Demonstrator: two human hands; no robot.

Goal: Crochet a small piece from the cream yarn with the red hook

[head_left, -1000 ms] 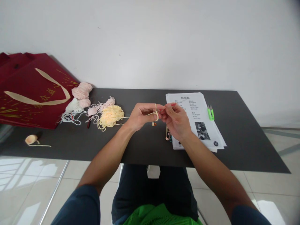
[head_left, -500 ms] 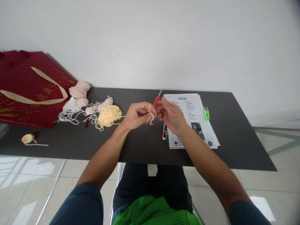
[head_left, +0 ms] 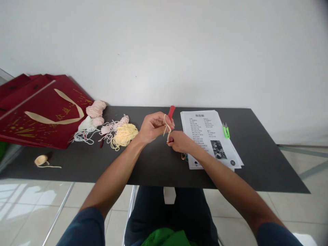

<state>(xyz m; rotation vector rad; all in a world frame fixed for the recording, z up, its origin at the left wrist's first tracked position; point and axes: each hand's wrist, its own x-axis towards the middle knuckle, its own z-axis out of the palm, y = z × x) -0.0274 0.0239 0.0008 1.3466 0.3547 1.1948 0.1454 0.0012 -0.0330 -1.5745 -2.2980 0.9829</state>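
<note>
My left hand is closed over the table, with cream yarn looped around its index finger. From its fingertips rises the red handle of a crochet hook; the hook's tip is hidden. A short bit of yarn work hangs below these fingers. At its lower end my right hand pinches a small orange stitch marker, mostly covered by the fingers. The yellow yarn ball lies left of my left wrist.
Printed pattern sheets lie on the dark table at right, with green thread snips by their edge. Left are pink yarn, white yarn, a small cream crocheted piece and a red gift bag.
My right hand has come down from beside the red handle to the orange marker and now pinches there. The red handle now points up from my left fingertips.
</note>
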